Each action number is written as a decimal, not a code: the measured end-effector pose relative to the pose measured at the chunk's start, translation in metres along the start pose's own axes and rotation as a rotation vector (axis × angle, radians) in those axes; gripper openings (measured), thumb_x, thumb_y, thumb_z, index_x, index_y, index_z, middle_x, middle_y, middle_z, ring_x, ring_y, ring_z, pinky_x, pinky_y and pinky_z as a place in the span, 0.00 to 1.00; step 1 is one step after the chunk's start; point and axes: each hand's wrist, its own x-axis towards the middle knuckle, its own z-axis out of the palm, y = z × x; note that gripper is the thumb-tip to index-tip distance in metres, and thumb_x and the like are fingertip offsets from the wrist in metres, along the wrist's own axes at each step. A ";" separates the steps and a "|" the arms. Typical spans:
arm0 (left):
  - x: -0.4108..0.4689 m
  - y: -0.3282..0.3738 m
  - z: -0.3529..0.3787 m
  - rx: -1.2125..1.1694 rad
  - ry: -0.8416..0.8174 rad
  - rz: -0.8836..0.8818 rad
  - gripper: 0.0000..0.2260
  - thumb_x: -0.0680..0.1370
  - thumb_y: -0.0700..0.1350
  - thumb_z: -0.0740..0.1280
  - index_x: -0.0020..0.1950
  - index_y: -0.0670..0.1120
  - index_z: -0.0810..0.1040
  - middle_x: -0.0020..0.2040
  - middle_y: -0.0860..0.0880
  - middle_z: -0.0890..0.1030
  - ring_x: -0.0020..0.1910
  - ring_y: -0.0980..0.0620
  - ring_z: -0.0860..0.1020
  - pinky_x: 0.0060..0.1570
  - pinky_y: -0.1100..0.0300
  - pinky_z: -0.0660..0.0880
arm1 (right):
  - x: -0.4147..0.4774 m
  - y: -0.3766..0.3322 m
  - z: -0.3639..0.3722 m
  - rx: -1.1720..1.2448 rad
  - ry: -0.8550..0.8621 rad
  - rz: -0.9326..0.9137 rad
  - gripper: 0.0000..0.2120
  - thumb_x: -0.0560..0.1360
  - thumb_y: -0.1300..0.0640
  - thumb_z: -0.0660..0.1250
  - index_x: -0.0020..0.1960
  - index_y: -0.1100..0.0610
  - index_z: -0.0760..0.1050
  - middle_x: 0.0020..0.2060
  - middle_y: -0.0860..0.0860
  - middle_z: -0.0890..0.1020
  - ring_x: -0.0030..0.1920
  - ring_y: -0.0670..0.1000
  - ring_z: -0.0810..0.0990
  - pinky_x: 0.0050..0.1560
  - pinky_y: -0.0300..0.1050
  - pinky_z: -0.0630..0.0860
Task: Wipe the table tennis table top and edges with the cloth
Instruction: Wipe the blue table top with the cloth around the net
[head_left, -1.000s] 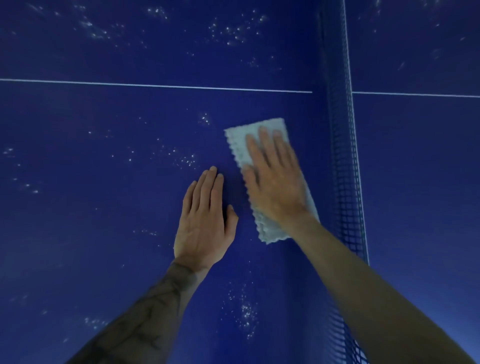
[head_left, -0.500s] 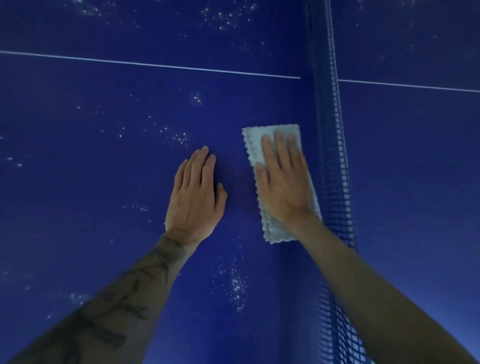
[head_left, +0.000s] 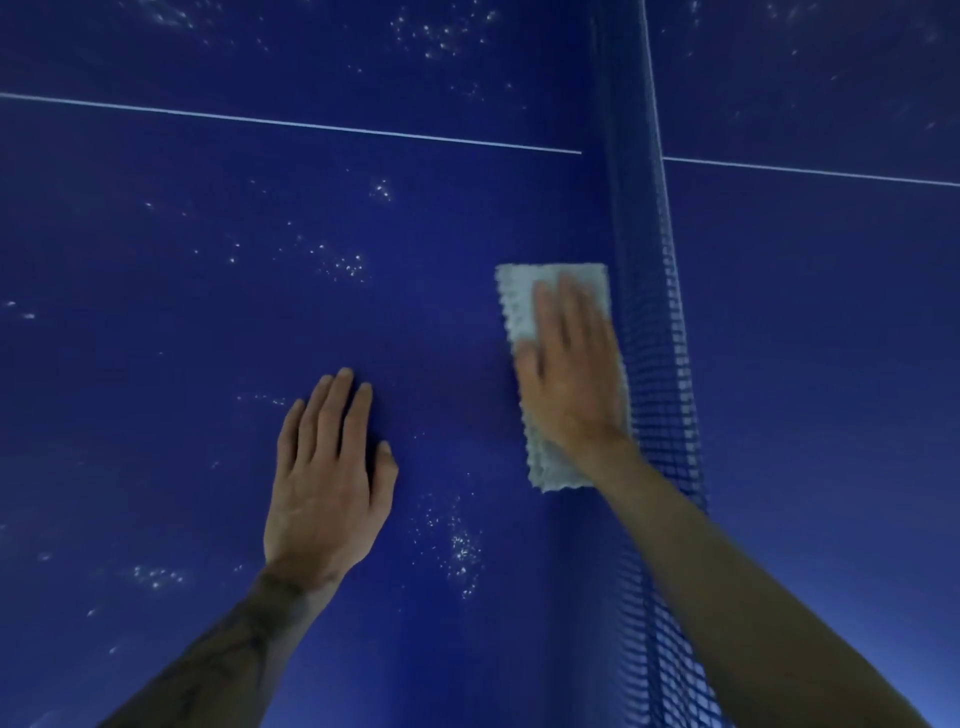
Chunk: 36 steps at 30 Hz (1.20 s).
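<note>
Right hand (head_left: 571, 384), grip released and flat, has drawn the cloth (head_left: 519, 296) back beside the net (head_left: 660, 364). Left hand (head_left: 327, 483) rests flat, also released, on the bench (head_left: 156, 364), where white specks (head_left: 460, 551) remain unwiped.

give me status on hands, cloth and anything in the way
Left hand flat on table top, empty. Right hand pressing cloth flat. Net close beside cloth.
</note>
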 end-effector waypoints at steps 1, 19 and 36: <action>0.000 0.000 0.000 -0.007 0.004 -0.005 0.26 0.86 0.50 0.55 0.81 0.38 0.65 0.82 0.39 0.63 0.82 0.40 0.61 0.82 0.42 0.55 | 0.007 0.008 -0.003 -0.003 0.002 0.081 0.32 0.87 0.45 0.44 0.87 0.57 0.46 0.86 0.58 0.47 0.86 0.58 0.44 0.85 0.60 0.48; 0.001 -0.001 -0.003 -0.026 -0.023 -0.016 0.25 0.85 0.48 0.55 0.80 0.38 0.67 0.82 0.40 0.64 0.83 0.42 0.61 0.82 0.42 0.57 | 0.012 -0.049 0.010 -0.007 0.056 0.191 0.32 0.88 0.44 0.45 0.87 0.59 0.46 0.86 0.61 0.48 0.86 0.62 0.46 0.84 0.62 0.50; 0.002 -0.001 -0.005 -0.041 -0.054 -0.033 0.26 0.84 0.48 0.53 0.81 0.39 0.66 0.82 0.41 0.64 0.83 0.42 0.59 0.82 0.43 0.54 | -0.043 -0.071 0.024 -0.013 0.000 -0.050 0.32 0.88 0.44 0.46 0.87 0.55 0.47 0.86 0.57 0.48 0.86 0.59 0.44 0.85 0.60 0.48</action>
